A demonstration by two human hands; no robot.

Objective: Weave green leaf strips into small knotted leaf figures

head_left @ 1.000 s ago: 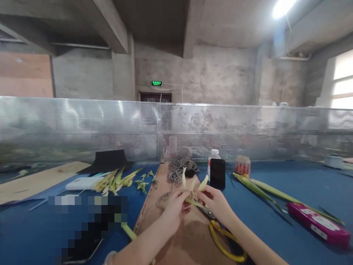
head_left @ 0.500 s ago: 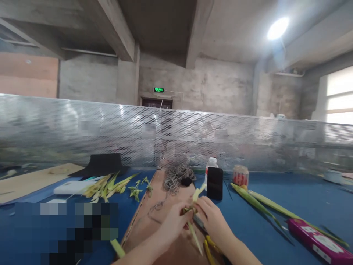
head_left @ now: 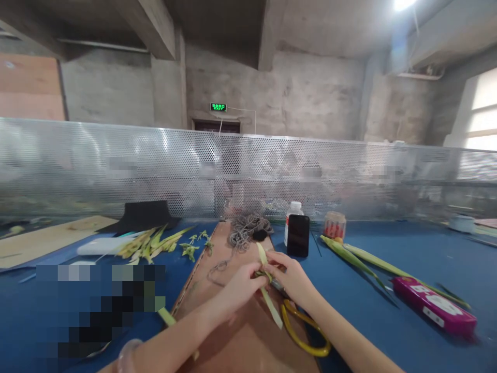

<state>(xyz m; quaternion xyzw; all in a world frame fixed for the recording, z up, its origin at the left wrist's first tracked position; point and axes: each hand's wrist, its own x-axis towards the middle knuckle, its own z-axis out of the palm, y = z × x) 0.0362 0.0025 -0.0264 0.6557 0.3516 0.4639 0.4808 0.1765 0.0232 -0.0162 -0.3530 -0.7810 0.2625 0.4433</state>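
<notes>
My left hand (head_left: 248, 282) and my right hand (head_left: 286, 272) meet over the brown board (head_left: 229, 331). Between their fingertips is a pale green leaf strip (head_left: 272, 308), with one end sticking up and the other hanging down toward me. The fingers of my left hand pinch the strip where it looks folded or knotted. Those of my right hand close on it from the other side; the exact fold is partly covered by fingers. Scissors with yellow handles (head_left: 306, 331) lie under my right wrist, their blades partly hidden by the hand.
Grey cord (head_left: 248, 228) lies piled behind the hands. A phone (head_left: 298, 236) leans on a white bottle (head_left: 295, 208). To the right are a jar (head_left: 334, 226), long leaves (head_left: 357, 259) and a magenta box (head_left: 433, 305). Cut leaves (head_left: 149, 246) lie left, before a perforated metal screen (head_left: 186, 171).
The view has tilted down, showing more of both forearms and the yellow handles. The strip's upper end has swung from leaning right to leaning left. Both hands stay together on it.
</notes>
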